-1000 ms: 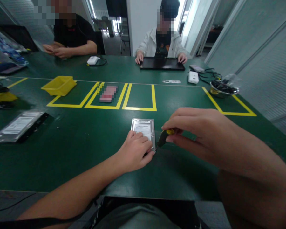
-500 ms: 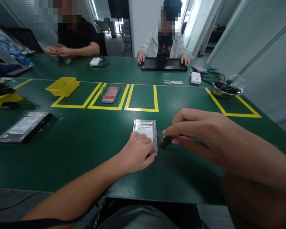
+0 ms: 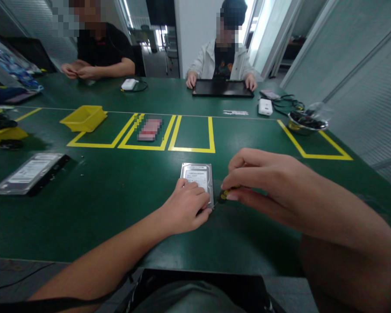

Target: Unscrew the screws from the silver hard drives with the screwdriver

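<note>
Silver hard drive (image 3: 197,173) lay pinned under left hand (image 3: 186,206); right hand (image 3: 263,184), just beside it, pinched a small screwdriver (image 3: 224,195), tip at the drive's near corner.

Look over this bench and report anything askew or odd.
The yellow bin sits skewed across its taped outline's left line, not squarely inside. Small bits lie loose on the green table beside the labelled metal unit, like dropped parts or debris. I see no spill or clear damage.
</note>
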A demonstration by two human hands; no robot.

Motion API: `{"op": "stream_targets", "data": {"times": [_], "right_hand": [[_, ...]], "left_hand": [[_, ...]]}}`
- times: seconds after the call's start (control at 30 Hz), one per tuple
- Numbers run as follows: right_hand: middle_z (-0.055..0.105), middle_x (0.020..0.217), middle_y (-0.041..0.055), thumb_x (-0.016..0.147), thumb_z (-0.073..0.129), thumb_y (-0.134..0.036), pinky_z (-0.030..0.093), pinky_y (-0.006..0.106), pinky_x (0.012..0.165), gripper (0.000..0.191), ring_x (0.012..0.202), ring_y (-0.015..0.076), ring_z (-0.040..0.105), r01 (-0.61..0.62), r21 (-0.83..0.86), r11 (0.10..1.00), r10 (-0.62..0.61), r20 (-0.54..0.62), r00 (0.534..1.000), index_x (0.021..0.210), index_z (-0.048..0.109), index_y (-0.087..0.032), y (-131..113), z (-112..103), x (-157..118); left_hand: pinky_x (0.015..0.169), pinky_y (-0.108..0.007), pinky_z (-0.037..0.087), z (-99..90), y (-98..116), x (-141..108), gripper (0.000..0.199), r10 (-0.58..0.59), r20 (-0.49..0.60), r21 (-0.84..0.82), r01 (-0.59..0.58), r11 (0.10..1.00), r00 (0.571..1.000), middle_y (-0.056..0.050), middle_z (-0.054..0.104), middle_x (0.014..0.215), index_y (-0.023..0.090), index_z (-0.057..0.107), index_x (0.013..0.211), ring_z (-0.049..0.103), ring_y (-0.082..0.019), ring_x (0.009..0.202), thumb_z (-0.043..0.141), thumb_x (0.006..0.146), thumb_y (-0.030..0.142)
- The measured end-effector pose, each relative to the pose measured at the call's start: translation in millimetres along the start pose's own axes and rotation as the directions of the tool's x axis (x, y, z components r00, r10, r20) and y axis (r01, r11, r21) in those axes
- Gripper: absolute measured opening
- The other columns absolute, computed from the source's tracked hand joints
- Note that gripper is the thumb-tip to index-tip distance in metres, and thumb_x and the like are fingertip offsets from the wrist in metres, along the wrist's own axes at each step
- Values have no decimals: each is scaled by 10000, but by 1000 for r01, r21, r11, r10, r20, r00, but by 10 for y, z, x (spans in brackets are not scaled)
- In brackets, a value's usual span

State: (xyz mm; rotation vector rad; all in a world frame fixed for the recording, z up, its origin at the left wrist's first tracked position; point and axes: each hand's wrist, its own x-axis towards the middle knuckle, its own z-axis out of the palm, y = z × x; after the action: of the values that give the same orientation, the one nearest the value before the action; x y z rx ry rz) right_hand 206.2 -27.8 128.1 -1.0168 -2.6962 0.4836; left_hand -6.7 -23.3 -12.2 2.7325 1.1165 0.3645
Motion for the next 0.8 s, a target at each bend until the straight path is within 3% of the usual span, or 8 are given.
{"op": "stream_targets", "data": {"times": [0.2,0.4,0.8], "right_hand": [[608,984,38,942,536,-177,411,255,738,122,859,138,561,20,-30,999,-22,-59,998,997,644,-178,-7,15,13],[592,1022,44,969,481,-217,414,251,708,195,812,129,560,6,-47,999,-7,-31,999,1015,671,-208,16,-3,-23],[639,1082,49,944,459,-116,428,261,811,264,938,154,594,51,42,998,-50,-21,999,1041,684,-216,10,-31,-16]], "left_hand": [[774,-409,242,-6,-7,-1,203,11,7,-4,-11,1000,1000,-26,621,785,189,539,767,530,-230,868,536,893,349],[785,-409,246,11,-12,-8,191,15,13,-13,-15,1000,1000,-22,620,791,192,537,767,526,-229,872,548,886,340],[783,-406,247,-5,8,-4,201,8,16,-6,-7,1000,1000,-19,618,795,189,543,760,536,-228,875,525,895,337]]}}
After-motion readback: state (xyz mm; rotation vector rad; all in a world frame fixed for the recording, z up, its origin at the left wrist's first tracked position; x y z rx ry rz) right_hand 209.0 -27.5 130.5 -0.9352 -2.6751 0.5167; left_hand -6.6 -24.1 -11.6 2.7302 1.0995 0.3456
